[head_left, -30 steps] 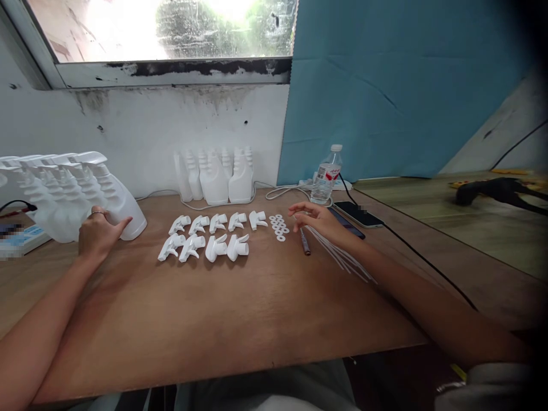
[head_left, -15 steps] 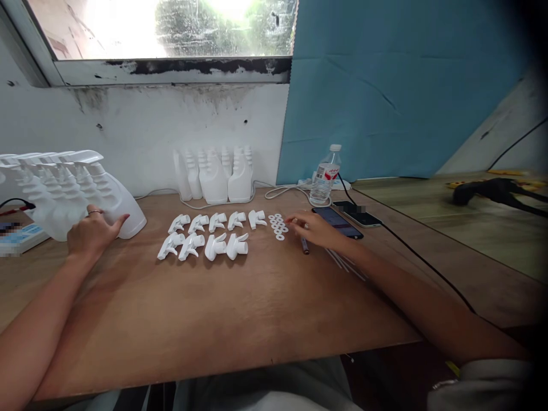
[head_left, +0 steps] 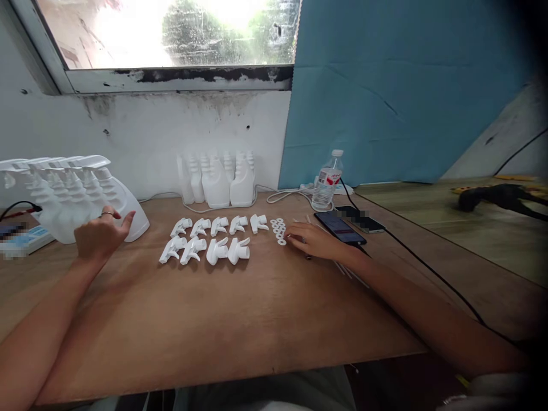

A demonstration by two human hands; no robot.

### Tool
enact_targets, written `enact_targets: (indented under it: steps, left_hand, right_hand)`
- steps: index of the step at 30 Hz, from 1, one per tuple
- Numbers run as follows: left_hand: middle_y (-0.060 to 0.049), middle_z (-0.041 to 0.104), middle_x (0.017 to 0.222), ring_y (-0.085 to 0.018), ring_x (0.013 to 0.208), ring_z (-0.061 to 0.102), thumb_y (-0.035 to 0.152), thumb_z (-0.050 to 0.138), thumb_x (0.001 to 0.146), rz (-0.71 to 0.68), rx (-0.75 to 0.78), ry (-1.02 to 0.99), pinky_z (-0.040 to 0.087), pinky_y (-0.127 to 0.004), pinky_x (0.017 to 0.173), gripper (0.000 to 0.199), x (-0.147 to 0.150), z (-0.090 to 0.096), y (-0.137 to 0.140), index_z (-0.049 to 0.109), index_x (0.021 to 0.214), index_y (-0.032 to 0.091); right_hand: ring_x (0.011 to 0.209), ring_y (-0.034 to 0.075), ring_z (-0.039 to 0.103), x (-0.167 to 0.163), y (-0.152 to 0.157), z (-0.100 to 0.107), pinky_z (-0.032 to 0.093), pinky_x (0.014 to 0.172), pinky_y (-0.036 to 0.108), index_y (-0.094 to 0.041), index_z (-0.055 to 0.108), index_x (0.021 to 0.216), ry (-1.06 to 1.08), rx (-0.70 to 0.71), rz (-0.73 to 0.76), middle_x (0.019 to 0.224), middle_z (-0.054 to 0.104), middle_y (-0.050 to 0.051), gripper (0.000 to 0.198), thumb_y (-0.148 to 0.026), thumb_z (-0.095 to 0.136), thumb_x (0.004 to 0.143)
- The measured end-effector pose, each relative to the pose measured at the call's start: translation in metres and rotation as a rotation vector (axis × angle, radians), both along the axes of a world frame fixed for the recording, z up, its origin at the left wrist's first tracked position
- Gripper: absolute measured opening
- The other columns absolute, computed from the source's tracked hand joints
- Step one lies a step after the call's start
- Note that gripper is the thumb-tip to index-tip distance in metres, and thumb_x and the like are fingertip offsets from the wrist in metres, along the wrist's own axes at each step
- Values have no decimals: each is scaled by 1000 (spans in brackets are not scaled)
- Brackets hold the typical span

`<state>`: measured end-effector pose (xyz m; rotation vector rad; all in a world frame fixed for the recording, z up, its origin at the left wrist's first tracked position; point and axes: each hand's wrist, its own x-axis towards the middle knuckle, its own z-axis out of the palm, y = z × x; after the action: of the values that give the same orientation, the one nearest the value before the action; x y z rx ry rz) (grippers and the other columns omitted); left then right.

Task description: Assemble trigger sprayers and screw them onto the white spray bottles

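Head view: the white rings (head_left: pixel 278 228) lie in a small cluster on the desk (head_left: pixel 214 319), right of two rows of white trigger spray heads (head_left: pixel 217 250). The right hand (head_left: pixel 314 240) has its bent fingers at the cluster's edge; whether they pinch a ring, I cannot tell. Thin clear tubes (head_left: pixel 342 270) show beneath that hand, a dark phone (head_left: pixel 341 227) just behind. The left hand (head_left: pixel 103 234), thumb spread, is against white plastic bottles (head_left: pixel 72 200); its grip is unclear.

spray heads (head_left: pixel 217 251): white | rings (head_left: pixel 281 242): white | tabletop (head_left: pixel 240 319): brown | cloth (head_left: pixel 363 108): blue
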<state>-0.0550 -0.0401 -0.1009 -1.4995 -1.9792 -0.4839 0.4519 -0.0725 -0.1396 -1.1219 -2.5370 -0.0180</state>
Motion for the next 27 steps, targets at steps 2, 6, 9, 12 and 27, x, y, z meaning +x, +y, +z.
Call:
enact_targets:
  steps: [2,6,9,12,27]
  left_hand:
    - [-5,56,61,-20,64,55,58,31,92,-108,12,68,16,-23,54,51,15,-7,-1,58,95,15]
    - [-2,60,59,-16,56,55,52,36,94,-408,-14,87,23,-23,53,45,54,-18,-12,60,86,15]
    - [-1,61,62,-14,57,56,46,38,95,-687,-100,62,30,-23,54,39,92,-19,-17,60,83,16]
    - [-4,65,78,-16,74,60,40,36,96,-988,-247,151,38,-24,61,35,139,-9,-6,60,87,17]
    - [-12,63,117,-26,100,62,47,72,68,-1156,-824,11,47,-30,81,75,285,-2,86,47,132,17]
  right_hand:
    - [92,22,59,-1,1,-2,44,86,37,-16,65,97,-26,7,10,98,65,10,22,-17,44,92]
    - [96,24,58,-4,-1,-3,44,89,41,-15,65,100,-54,11,17,101,64,12,23,-17,45,91]
    - [100,25,58,-5,-3,-2,44,91,43,-15,66,103,-46,6,28,103,64,13,24,-17,46,91]
    - [102,25,58,-5,-5,-1,41,96,46,-16,69,102,-39,-6,45,104,64,14,25,-17,47,91]
    - [97,21,60,-10,-13,1,46,88,38,-15,69,89,-24,-108,150,99,67,9,18,-20,52,91]
